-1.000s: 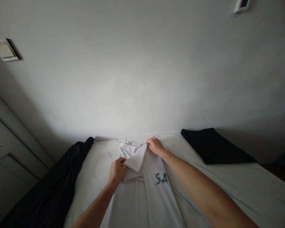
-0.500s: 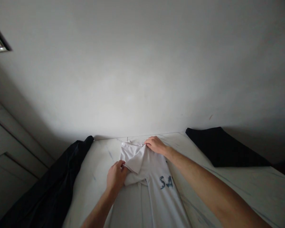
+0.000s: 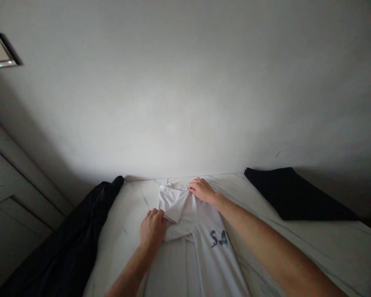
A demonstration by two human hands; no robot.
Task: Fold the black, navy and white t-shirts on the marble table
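The white T-shirt (image 3: 204, 247) lay on a white veined tabletop (image 3: 297, 251), with its folded sleeve (image 3: 173, 204) on top; the right hand (image 3: 202, 190) rested open and flat near the collar, the left hand (image 3: 153, 231) touched the fold, but I cannot tell if it gripped

A white tabletop (image 3: 297, 251) holds a white T-shirt (image 3: 210, 260) between a black cloth (image 3: 77, 231) and another (image 3: 297, 198).

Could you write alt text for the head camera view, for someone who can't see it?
Two bare hands work on a white T-shirt with dark "SA" lettering, its upper part folded into a flap. The left hand touches the flap's edge, and the right hand lies near the collar. Dark fabric lies on both sides.
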